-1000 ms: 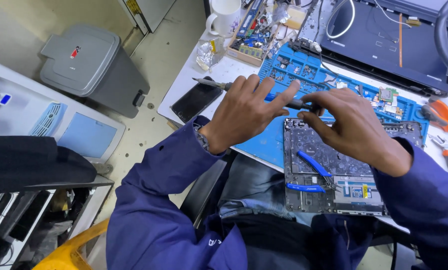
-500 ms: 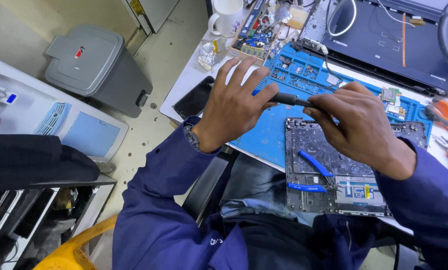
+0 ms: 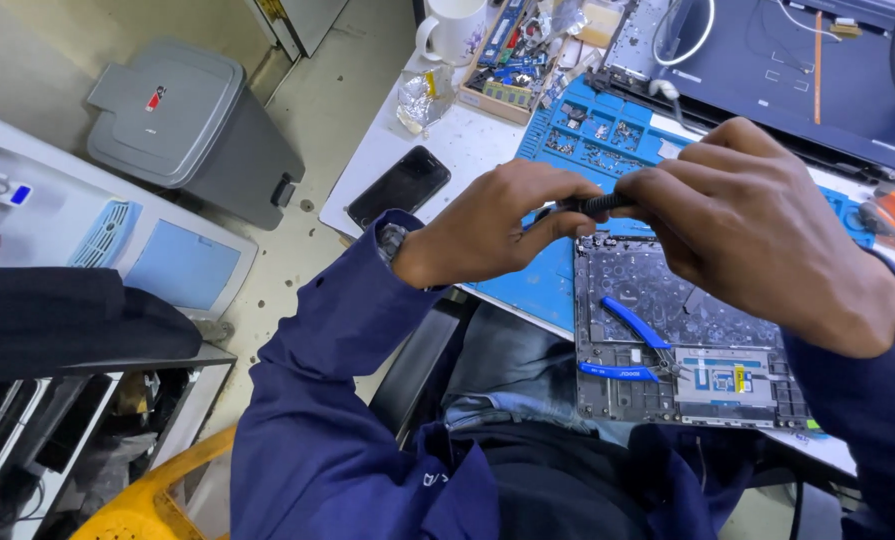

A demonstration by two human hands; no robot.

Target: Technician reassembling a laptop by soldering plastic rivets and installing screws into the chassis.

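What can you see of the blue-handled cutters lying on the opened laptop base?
The blue-handled cutters lie flat on the dark inner face of the opened laptop base, below both hands and touched by neither. The two handles look plastic-coated, bright blue and slightly curved; they are spread apart, one slanting up to the left, the other running nearly level along the lower edge. They meet at a small dark metal head on the right, too small to tell its jaws. Nothing but the base touches them.

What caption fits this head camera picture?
Both hands, left hand and right hand, grip a black screwdriver above an opened laptop base.
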